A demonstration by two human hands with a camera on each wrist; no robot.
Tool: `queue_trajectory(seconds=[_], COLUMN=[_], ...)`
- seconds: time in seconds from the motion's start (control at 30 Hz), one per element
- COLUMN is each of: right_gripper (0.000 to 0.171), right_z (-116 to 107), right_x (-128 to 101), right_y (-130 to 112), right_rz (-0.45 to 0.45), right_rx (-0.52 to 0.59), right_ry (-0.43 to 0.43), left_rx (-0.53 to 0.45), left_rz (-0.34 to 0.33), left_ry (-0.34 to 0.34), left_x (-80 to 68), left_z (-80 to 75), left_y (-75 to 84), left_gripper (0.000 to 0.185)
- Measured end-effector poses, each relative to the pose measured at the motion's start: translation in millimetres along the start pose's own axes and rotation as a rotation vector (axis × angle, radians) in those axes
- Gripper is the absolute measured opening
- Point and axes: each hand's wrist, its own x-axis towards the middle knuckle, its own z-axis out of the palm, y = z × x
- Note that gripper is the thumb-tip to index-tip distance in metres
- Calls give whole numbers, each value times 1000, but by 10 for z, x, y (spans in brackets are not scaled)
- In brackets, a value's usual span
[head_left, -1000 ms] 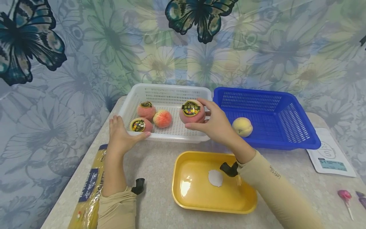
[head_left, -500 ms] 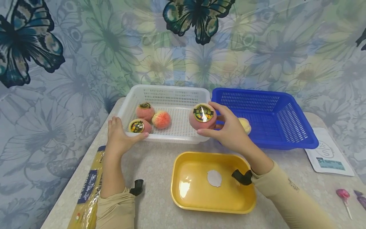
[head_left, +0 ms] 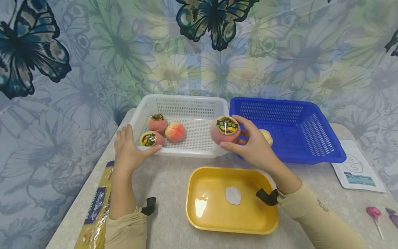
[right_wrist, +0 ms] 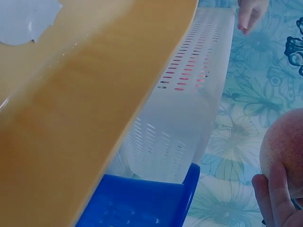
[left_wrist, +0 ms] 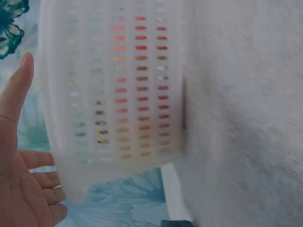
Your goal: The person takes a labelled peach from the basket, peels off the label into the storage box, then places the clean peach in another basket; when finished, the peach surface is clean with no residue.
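Note:
My right hand (head_left: 255,148) grips a large pink peach (head_left: 217,135) with a round black-and-gold sticker. It holds the peach up over the white basket's right front corner, near the blue basket. The same peach (right_wrist: 284,149) shows at the right edge of the right wrist view. My left hand (head_left: 127,151) rests at the left front corner of the white basket (head_left: 186,153), fingers straight, thumb along the rim. Inside that basket lie two stickered peaches, one at the back (head_left: 157,125) and one in front (head_left: 158,139), beside a smaller red-and-yellow peach (head_left: 175,132).
A blue basket (head_left: 311,138) stands to the right, with a pale yellow peach (head_left: 266,136) partly hidden behind my right hand. In front is a yellow tray (head_left: 217,218) with a white patch (head_left: 233,195). A white pouch (head_left: 357,169), a lollipop (head_left: 374,212) and a yellow packet (head_left: 96,207) lie at the sides.
My right hand has carried the large peach to the right, from above the white basket's floor to its right front corner. The left hand has stayed at the basket's left corner.

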Motion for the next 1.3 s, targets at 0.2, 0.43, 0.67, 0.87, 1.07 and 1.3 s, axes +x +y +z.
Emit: queue_trajectory(seconds=[0.2, 0.43, 0.67, 0.87, 1.07, 1.3], right_gripper=[86, 83, 81, 76, 66, 50], right_z=[-15, 42, 152, 189, 97, 18], right_x=[-54, -143, -241, -295, -318, -311], right_y=[-30, -91, -152, -151, -91, -33], right_rz=[-31, -40, -26, -55, -231, -482], right_rx=[-18, 39, 211, 225, -94, -281], right_ry=[17, -12, -73, -123, -60, 25], left_rx=[-133, -319, -524, -684, -699, -635], left_rz=[164, 352, 447, 474, 477, 489], left_ry=[-61, -224, -238, -215, -207, -222], left_x=[-117, -401, -569, -581, -570, -558], left_z=[67, 382, 656, 722, 688, 643], left_y=[375, 982, 1270, 1288, 1269, 1239], left_gripper=[122, 106, 95, 89, 84, 84])
